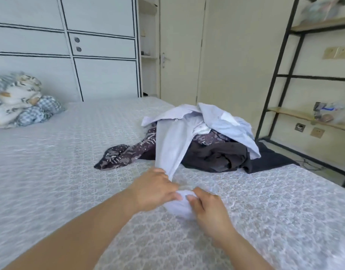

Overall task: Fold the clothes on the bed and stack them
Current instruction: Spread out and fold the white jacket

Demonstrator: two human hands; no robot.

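Observation:
A heap of unfolded clothes lies on the right side of the bed (70, 152). On top is a pale lilac garment (171, 145) with a zip, stretched from the heap toward me. Beneath it lie a purple patterned cloth (121, 156), a dark garment (216, 154) and a light blue shirt (230, 125). My left hand (154, 188) grips the near end of the lilac garment. My right hand (204, 207) pinches the same bunched end from the right, fingers curled into the cloth.
A bundle of patterned bedding (21, 102) sits at the bed's far left. White cupboards (70, 45) stand behind the bed, a closed door (179, 51) beside them. A black metal shelf rack (304, 75) stands right of the bed.

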